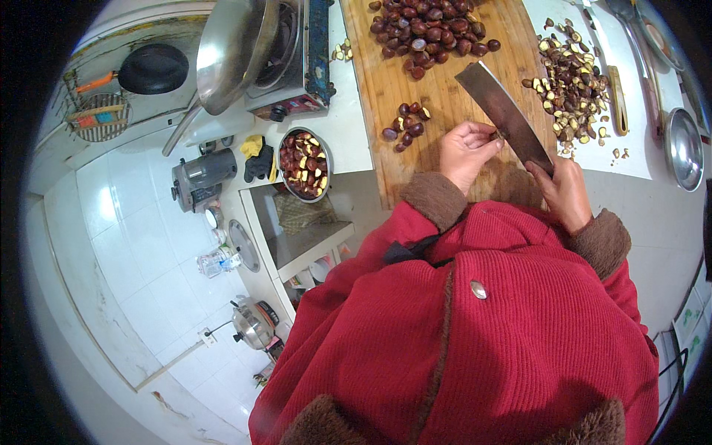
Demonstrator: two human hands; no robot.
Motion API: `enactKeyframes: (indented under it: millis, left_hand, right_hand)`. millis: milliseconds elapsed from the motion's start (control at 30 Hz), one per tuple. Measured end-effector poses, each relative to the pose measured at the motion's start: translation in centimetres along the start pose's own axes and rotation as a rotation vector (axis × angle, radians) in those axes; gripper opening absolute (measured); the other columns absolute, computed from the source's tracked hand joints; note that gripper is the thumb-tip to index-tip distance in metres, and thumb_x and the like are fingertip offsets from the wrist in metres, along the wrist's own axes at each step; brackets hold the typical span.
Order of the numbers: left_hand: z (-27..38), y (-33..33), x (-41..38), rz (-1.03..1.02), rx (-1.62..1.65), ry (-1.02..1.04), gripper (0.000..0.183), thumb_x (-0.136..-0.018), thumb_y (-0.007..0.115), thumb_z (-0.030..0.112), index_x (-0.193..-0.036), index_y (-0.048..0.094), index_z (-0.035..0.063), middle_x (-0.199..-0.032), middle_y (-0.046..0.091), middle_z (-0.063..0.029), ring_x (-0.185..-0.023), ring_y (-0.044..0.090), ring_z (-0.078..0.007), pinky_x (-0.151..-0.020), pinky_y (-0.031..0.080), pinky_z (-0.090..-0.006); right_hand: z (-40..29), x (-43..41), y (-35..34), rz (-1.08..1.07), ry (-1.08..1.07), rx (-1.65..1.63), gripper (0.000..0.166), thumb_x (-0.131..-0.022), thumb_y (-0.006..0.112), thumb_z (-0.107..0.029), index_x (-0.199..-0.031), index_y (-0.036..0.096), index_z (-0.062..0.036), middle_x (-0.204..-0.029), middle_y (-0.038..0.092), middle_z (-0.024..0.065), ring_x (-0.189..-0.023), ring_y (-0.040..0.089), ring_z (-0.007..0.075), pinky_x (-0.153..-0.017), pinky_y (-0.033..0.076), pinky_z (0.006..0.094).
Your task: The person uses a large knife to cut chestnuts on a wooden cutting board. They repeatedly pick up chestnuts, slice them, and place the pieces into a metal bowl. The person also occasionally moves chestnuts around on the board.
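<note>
My right hand [563, 186] grips the handle end of a broad-bladed cleaver [503, 114], held slanting over a wooden cutting board [397, 172]. At the near part of the blade, my left hand [467, 153] pinches a small brown thing, probably a chestnut or a piece of one, mostly hidden by the fingers. Left of that hand lies a small group of chestnuts [409, 123], some with pale cut faces. A large heap of brown chestnuts [431, 28] covers the far part of the board. To the right of the board is a pile of cut chestnut pieces [575, 89].
A metal bowl of cut chestnuts [304, 167] stands left of the board, beside black and yellow gloves [258, 158]. Behind it are a gas stove [286, 103] and a tilted wok [222, 55]. A wooden-handled knife [617, 100] and an empty metal bowl [684, 150] lie at the right.
</note>
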State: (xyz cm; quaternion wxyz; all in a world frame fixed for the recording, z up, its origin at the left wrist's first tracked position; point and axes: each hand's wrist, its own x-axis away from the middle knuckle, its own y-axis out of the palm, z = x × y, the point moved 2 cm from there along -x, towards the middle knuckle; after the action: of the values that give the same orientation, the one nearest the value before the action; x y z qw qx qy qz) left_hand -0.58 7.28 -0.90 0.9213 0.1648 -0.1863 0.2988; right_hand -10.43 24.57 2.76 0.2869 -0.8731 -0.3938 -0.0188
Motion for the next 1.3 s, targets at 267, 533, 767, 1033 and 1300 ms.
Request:
enactKeyframes:
  millis: [267,533,767,1033,1300]
  left_hand:
    - [-0.1,0.0,0.3,0.059,-0.904,0.471,0.017,-0.077,0.078,0.004,-0.091,0.07,-0.0017,-0.094,0.064,-0.0097,-0.076,0.064,-0.0161,-0.066,0.056,-0.026]
    - [-1.0,-1.7,1.0,0.061,-0.75,0.469,0.027,-0.074,0.082,0.008,-0.095,0.069,-0.0014,-0.093,0.06,-0.0088,-0.079,0.064,-0.0154,-0.062,0.058,-0.0268]
    - [-0.4,-3.2,1.7,-0.061,-0.918,0.686,0.028,-0.077,0.076,0.007,-0.102,0.065,0.0018,-0.094,0.06,-0.011,-0.086,0.064,-0.0231,-0.073,0.056,-0.0314]
    - [-0.2,-2.8,2.2,-0.118,-1.096,0.924,0.024,-0.076,0.064,0.003,-0.1,0.068,0.0056,-0.095,0.063,-0.0119,-0.087,0.064,-0.0299,-0.076,0.054,-0.0369]
    - [-1.6,-3.2,2.4,-0.081,-1.144,0.916,0.032,-0.07,0.065,0.005,-0.102,0.069,0.0055,-0.095,0.063,-0.0121,-0.089,0.064,-0.0298,-0.074,0.055,-0.0374]
  right_hand:
    - [0.6,-0.3,0.5,-0.044,0.017,0.183,0.015,-0.084,0.065,-0.01,-0.083,0.064,0.0054,-0.072,0.059,0.0287,-0.07,0.063,0.0433,-0.06,0.049,0.0468]
    - [0.3,-0.6,0.9,-0.029,-0.067,0.228,0.011,-0.085,0.063,-0.007,-0.085,0.062,0.0037,-0.07,0.059,0.0276,-0.067,0.062,0.0439,-0.058,0.048,0.0475]
    - [-1.2,0.0,-0.3,-0.065,-0.023,0.271,0.014,-0.086,0.063,-0.008,-0.082,0.056,0.0028,-0.066,0.056,0.0274,-0.065,0.06,0.0452,-0.055,0.046,0.0483]
    - [-2.1,1.4,0.5,-0.139,-0.185,0.377,0.008,-0.082,0.057,-0.002,-0.086,0.051,0.0007,-0.066,0.058,0.0263,-0.066,0.061,0.0451,-0.055,0.047,0.0515]
    - [-2.2,1.7,1.1,-0.186,-0.187,0.491,0.01,-0.081,0.055,-0.002,-0.089,0.048,0.0002,-0.067,0.06,0.0243,-0.065,0.062,0.0446,-0.056,0.049,0.0515]
